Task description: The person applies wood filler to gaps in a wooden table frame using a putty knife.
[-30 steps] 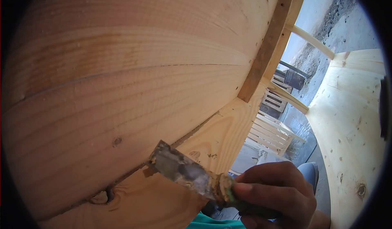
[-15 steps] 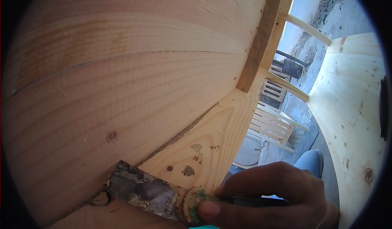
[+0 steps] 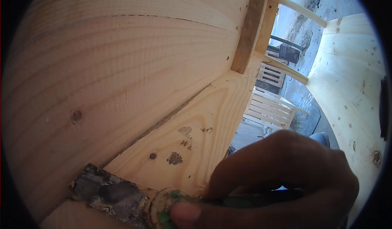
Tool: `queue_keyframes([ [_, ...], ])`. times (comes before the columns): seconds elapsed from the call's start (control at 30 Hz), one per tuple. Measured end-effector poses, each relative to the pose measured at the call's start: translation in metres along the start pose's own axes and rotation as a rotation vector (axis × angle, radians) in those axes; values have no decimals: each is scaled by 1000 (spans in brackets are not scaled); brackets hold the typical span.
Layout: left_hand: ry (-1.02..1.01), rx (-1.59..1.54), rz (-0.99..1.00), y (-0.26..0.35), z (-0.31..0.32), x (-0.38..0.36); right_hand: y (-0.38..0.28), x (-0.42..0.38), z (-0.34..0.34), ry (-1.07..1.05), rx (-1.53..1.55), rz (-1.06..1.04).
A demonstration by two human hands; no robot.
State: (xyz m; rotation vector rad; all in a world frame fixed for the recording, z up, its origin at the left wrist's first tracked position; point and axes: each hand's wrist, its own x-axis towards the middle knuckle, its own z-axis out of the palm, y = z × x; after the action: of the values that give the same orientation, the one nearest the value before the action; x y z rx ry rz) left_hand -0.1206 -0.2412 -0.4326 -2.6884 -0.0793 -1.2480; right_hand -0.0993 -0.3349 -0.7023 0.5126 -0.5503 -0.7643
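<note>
My right hand (image 3: 281, 180) is closed on the dark handle of a scraper (image 3: 110, 194), thumb and fingers pinched near its round, crusted collar with green marks. The wide, stained blade points left and lies across the joint between a large wooden panel (image 3: 134, 78) and a narrower board (image 3: 196, 123). Glue-like brown patches (image 3: 175, 158) and a knot mark the board above the tool. My left hand is out of view.
A wooden post (image 3: 250, 33) stands at the joint's far end. Two crosspieces (image 3: 286, 67) lead to a curved-looking wooden panel (image 3: 347, 94) on the right. Beyond them are slatted pallets (image 3: 269, 108), a dark container (image 3: 289, 53) and grey ground.
My right hand and the scraper have shifted left in view, and the hand looks larger. The panels and post also sit further left and higher.
</note>
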Motion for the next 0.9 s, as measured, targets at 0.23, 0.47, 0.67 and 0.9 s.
queue_keyframes([
  [0.23, -106, -43, 96, -7, 23, 22, -11, 8, -31, -109, -16, 1],
  [0.47, -207, -40, 151, -18, 33, 30, -23, 7, -46, -156, 8, 150],
  [0.67, -222, -14, 116, -35, 45, 23, -5, -6, -50, -190, 56, 456],
  [0.9, -234, 30, 131, -54, 65, 21, 20, -25, -46, -123, 162, 598],
])
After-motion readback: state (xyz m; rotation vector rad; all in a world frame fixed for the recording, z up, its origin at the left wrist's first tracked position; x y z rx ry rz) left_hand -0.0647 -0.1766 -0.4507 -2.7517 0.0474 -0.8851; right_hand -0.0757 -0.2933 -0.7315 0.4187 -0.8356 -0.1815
